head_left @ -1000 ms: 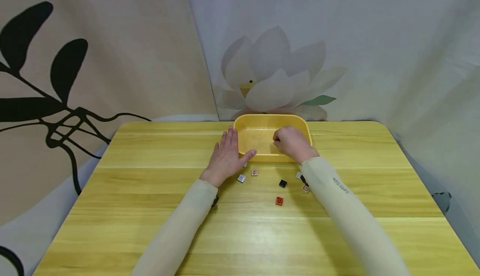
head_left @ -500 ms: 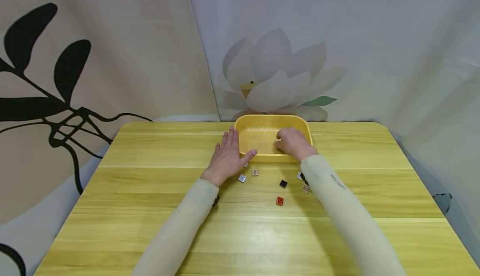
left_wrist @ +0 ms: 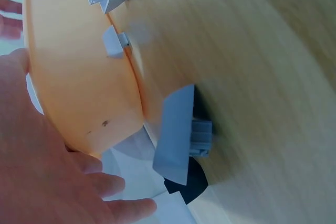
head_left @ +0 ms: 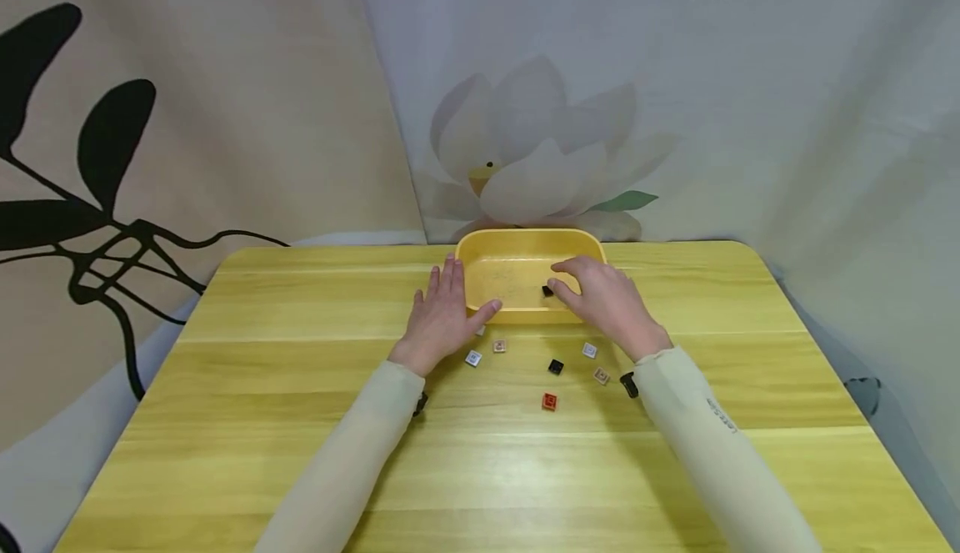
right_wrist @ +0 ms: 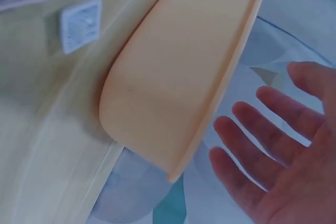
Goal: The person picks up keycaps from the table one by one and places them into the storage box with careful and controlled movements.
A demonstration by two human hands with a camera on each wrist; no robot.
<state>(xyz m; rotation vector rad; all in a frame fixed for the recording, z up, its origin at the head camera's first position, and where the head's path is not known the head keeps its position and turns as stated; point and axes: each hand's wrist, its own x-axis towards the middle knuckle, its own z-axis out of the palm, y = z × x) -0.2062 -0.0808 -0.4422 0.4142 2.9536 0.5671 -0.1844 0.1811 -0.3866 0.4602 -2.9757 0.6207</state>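
Observation:
A yellow plastic tray [head_left: 534,317] stands at the table's far edge. My left hand [head_left: 438,324] lies at its left side, fingers straight and thumb spread across the near corner. Over the tray's right part, my right hand [head_left: 603,299] has its thumb and fingers parted. A black keycap [head_left: 547,291] shows inside the tray right at the right thumb's tip. In the right wrist view the fingers [right_wrist: 247,140] are loosely bent with nothing between them, beside the tray's rim [right_wrist: 210,108]. The left wrist view shows the left hand [left_wrist: 47,166] along the tray wall [left_wrist: 79,66].
Several loose keycaps lie in front of the tray: a white keycap [head_left: 473,358], a beige keycap [head_left: 499,346], a black keycap [head_left: 556,366], a red keycap [head_left: 550,402] and another white keycap [head_left: 589,350]. A printed curtain [head_left: 300,119] hangs behind the wooden table [head_left: 480,470].
My right hand has spread its thumb and fingers and drawn to the right, and a black keycap now shows in the tray. The left hand keeps its place at the tray.

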